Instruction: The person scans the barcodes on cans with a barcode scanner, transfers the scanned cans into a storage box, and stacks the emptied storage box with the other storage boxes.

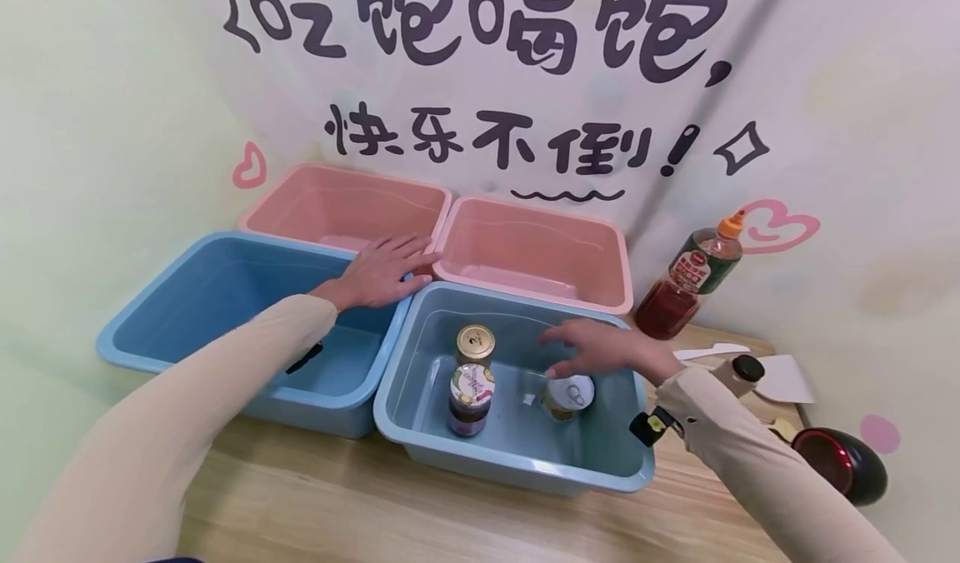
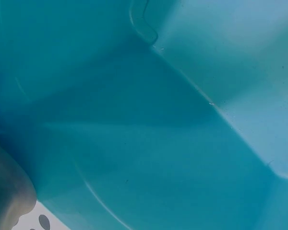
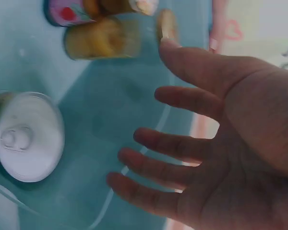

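Observation:
My left hand [image 1: 386, 270] lies flat, fingers straight, on the corner where the left blue bin [image 1: 168, 305] meets the pink bins. My right hand [image 1: 600, 346] hovers open inside the right blue bin [image 1: 420, 446], holding nothing, just above a can with a white pull-tab lid [image 1: 567, 396]. In the right wrist view the spread fingers [image 3: 182, 148] are apart from that can [image 3: 26, 139]. Two jars stand in this bin: one with a gold lid [image 1: 475, 345] and one with a patterned lid [image 1: 471, 401]. The left wrist view shows only blue bin wall [image 2: 144, 120].
Two empty pink bins [image 1: 341, 205] [image 1: 536, 251] stand behind the blue ones against the wall. A red sauce bottle [image 1: 686, 284] stands at the right on the wooden table [image 1: 375, 505]. White sheets [image 1: 780, 376], a small dark-capped bottle [image 1: 738, 373] and a dark red round object [image 1: 843, 463] lie beside it.

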{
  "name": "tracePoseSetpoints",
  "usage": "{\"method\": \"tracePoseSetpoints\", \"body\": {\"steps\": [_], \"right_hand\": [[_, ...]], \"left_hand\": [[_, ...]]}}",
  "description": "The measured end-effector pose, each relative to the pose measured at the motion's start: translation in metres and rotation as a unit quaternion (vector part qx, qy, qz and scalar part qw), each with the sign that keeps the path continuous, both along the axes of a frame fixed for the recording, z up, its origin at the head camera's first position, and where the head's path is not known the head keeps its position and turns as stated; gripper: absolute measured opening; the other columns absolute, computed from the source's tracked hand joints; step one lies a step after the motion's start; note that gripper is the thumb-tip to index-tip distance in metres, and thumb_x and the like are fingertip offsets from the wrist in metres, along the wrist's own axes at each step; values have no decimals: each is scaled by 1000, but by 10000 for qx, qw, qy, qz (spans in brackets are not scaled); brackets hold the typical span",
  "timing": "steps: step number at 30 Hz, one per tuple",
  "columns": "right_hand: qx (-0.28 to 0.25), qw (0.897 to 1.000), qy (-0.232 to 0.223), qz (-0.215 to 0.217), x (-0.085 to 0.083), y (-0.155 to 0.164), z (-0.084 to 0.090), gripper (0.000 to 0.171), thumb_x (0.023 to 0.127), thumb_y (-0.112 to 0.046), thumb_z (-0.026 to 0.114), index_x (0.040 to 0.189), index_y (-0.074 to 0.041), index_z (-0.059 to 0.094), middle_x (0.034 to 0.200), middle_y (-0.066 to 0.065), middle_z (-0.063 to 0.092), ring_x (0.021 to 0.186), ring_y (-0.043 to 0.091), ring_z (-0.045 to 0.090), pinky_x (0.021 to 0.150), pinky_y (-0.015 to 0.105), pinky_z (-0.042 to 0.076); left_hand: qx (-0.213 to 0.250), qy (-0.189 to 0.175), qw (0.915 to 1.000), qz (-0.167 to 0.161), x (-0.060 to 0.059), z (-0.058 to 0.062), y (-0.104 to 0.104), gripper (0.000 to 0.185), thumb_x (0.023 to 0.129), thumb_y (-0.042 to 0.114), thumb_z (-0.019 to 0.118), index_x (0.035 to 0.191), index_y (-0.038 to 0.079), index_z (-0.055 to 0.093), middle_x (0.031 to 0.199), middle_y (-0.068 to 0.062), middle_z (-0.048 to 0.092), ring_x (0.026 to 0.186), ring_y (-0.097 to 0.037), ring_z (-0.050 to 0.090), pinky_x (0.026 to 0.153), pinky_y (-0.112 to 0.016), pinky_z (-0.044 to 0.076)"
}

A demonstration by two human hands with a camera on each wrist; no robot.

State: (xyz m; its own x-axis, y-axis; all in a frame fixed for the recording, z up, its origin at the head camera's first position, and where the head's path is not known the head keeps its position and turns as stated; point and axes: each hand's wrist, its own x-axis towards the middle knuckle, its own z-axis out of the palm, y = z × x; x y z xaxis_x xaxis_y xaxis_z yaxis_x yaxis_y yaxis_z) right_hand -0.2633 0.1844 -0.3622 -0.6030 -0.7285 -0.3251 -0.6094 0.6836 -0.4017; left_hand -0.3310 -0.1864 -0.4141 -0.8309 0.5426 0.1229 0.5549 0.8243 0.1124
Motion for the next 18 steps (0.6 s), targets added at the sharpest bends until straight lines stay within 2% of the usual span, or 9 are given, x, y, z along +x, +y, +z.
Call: {"method": "tracePoseSetpoints", "body": {"steps": [5,10,18], "right_hand": [[643,9978,-145,-108,1,-11,-11,51,92,-26,72,135,-3,59,136,18,61,124,35,58,104,55,49],[1264,9903,-346,-463,2,-19,-21,51,90,-25,74,135,-6,60,133,17,63,120,32,61,101,54,50],[1812,9790,-330,-871,6,-28,-31,50,86,-23,77,133,-12,63,130,13,66,108,25,64,99,51,52]], "left_hand": [[-27,24,10000,11,1,0,-1,59,100,45,47,154,23,40,164,-11,30,153,-36,24,123,-59,17],[-15,47,10000,15,1,0,-1,58,100,45,47,154,24,41,164,-10,31,152,-36,24,123,-59,18],[13,16,10000,4,0,0,-1,58,100,46,47,154,24,41,164,-10,31,153,-36,24,123,-59,18]]}}
